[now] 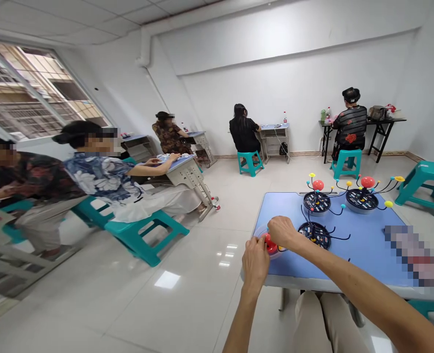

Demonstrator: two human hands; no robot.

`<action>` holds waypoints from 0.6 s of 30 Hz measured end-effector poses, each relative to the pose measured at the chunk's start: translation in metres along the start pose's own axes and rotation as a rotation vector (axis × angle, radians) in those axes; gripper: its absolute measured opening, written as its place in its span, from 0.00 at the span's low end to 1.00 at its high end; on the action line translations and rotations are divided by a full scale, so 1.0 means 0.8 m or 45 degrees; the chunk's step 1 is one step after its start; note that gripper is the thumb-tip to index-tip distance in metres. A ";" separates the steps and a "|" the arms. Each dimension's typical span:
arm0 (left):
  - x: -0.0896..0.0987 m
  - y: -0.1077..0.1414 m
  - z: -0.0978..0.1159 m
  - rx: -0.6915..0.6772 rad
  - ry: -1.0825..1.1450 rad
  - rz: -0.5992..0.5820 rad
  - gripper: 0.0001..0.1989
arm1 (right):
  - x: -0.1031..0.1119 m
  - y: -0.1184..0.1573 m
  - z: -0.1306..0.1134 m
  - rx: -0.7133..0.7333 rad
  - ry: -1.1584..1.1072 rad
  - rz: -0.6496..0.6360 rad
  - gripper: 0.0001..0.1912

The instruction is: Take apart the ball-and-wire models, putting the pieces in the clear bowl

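Note:
On the left side of the blue desk (pixel 367 264), a clear round container holds red pieces (pixel 271 245) and something yellow. My left hand (pixel 255 260) is at its near left edge, fingers bent against a red piece. My right hand (pixel 283 232) reaches over its far side with curled fingers; what they hold, if anything, is hidden. Right of my hands lies a black round base (pixel 314 236) with bare curved black arms. Behind it stand two models, each with a red ball (pixel 318 185) (pixel 367 182) and small coloured balls on black arms.
A blurred-out flat object (pixel 417 255) lies at the desk's right. Several people sit at other desks (pixel 183 169) to the left and along the back wall. A green stool (pixel 428 181) stands beyond the desk's right corner. A bottle (pixel 215 204) is on the floor.

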State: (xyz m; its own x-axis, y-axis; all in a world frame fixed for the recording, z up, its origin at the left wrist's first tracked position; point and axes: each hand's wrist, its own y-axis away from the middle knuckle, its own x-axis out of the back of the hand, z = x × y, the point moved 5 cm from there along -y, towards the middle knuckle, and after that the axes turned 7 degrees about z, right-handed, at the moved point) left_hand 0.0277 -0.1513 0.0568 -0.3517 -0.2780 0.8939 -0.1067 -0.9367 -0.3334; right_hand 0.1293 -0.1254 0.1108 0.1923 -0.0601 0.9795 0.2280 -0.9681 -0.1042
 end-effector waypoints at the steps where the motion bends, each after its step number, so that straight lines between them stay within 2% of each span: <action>1: 0.000 -0.001 -0.001 -0.003 0.013 0.002 0.18 | 0.007 0.005 0.003 -0.008 -0.012 0.028 0.13; 4: 0.006 0.000 -0.004 -0.003 0.109 0.078 0.15 | 0.039 0.026 0.029 -0.050 -0.129 0.156 0.14; 7: 0.026 0.015 0.002 0.016 0.298 0.351 0.13 | 0.077 0.058 0.077 -0.103 -0.332 0.349 0.13; 9: 0.042 0.034 0.022 -0.051 0.515 0.572 0.12 | 0.093 0.080 0.115 -0.176 -0.360 0.423 0.13; 11: 0.050 0.054 0.054 -0.178 0.761 0.678 0.11 | 0.097 0.097 0.147 -0.248 -0.322 0.425 0.13; 14: 0.036 0.069 0.106 -0.224 0.968 0.545 0.11 | 0.083 0.111 0.173 -0.300 -0.251 0.311 0.12; 18: -0.004 0.060 0.151 -0.136 0.929 0.273 0.13 | 0.060 0.112 0.173 -0.287 -0.132 0.194 0.09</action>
State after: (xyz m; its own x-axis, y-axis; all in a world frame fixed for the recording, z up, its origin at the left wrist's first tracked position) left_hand 0.1363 -0.2210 0.0741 -0.8957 -0.2058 0.3942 -0.0430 -0.8423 -0.5373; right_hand 0.2908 -0.1810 0.1244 0.3074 -0.1953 0.9313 -0.0268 -0.9801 -0.1967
